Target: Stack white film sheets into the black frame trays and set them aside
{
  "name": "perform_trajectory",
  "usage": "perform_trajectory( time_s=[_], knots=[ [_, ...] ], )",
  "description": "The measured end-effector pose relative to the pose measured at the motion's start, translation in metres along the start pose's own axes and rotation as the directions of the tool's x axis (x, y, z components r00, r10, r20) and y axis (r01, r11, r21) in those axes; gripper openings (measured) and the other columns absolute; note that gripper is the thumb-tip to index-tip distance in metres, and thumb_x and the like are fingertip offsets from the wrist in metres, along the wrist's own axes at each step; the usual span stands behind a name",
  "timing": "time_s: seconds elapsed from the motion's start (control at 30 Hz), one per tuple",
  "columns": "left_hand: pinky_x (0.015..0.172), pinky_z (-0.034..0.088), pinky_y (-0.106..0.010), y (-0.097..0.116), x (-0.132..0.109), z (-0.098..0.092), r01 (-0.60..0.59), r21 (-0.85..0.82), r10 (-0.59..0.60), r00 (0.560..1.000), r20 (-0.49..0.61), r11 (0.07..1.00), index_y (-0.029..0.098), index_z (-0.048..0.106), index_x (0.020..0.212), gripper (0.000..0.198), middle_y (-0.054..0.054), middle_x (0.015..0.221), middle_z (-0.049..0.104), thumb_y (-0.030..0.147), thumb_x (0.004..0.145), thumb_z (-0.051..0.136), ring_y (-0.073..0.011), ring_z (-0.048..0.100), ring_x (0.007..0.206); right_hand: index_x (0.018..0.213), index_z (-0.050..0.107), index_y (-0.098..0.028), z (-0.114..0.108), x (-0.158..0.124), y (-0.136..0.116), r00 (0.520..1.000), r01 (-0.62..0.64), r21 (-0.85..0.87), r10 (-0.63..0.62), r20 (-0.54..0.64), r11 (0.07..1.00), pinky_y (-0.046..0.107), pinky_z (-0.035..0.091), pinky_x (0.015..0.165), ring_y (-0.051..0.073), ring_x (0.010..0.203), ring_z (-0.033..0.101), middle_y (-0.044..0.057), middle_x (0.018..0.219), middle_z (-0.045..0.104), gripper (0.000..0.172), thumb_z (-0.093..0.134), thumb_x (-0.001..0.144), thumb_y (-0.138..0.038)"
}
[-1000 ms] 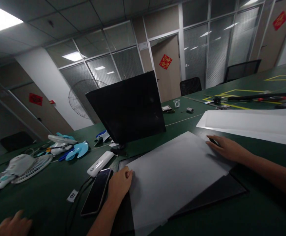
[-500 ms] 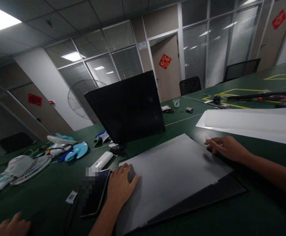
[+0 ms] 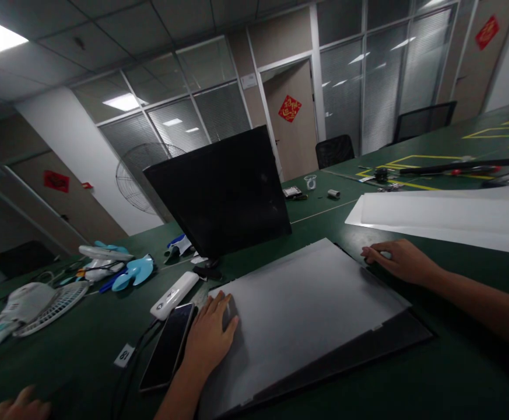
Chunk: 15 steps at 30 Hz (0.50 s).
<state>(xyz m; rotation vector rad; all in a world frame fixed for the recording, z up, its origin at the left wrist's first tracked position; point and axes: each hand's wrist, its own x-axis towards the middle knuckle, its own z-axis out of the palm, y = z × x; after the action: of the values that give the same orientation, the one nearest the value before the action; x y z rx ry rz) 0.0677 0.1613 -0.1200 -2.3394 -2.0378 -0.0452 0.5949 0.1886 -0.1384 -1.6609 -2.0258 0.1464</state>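
Left hand (image 3: 210, 337) lies flat, fingers together, pressing the near-left corner of the matte white sheet (image 3: 306, 309), a smooth rectangle laid over a thin black panel (image 3: 385, 344) on the dark green table (image 3: 455, 379). Right hand (image 3: 396, 261) rests at the sheet's far-right corner, fingers curled and close together. Just beside the left hand lies a glossy black phone (image 3: 167, 347), then a rounded white power bank (image 3: 174, 294). A dark flat monitor (image 3: 219, 189) stands tilted behind.
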Motion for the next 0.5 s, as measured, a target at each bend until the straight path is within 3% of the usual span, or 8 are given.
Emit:
perform_trajectory(
  time_s=[0.27, 0.5],
  knots=[
    [0.134, 0.018, -0.053, -0.012, 0.002, 0.003, 0.009, -0.082, -0.002, 0.996, 0.087, 0.997, 0.02, 0.037, 0.167, 0.065, -0.006, 0.176, 0.024, 0.029, 0.102, 0.041, -0.0281, 0.017, 0.164, 0.1, 0.084, -0.023, -0.004, -0.002, -0.008, 0.998, 0.018, 0.041, -0.021, 0.064, 0.999, 0.042, 0.054, 0.094, 0.029, 0.101, 0.074, 0.008, 0.111, 0.08, 0.063, 0.032, 0.106, -0.058],
    [0.134, 0.018, -0.054, -0.008, 0.0, 0.004, -0.022, -0.085, 0.03, 0.996, 0.089, 0.996, 0.015, 0.034, 0.167, 0.065, -0.008, 0.176, 0.023, 0.028, 0.103, 0.035, -0.029, 0.016, 0.164, 0.1, 0.084, -0.022, -0.002, -0.002, -0.008, 0.997, 0.014, 0.032, -0.016, 0.07, 0.999, 0.04, 0.053, 0.09, 0.028, 0.097, 0.074, 0.009, 0.106, 0.08, 0.062, 0.033, 0.107, -0.058]
  ],
)
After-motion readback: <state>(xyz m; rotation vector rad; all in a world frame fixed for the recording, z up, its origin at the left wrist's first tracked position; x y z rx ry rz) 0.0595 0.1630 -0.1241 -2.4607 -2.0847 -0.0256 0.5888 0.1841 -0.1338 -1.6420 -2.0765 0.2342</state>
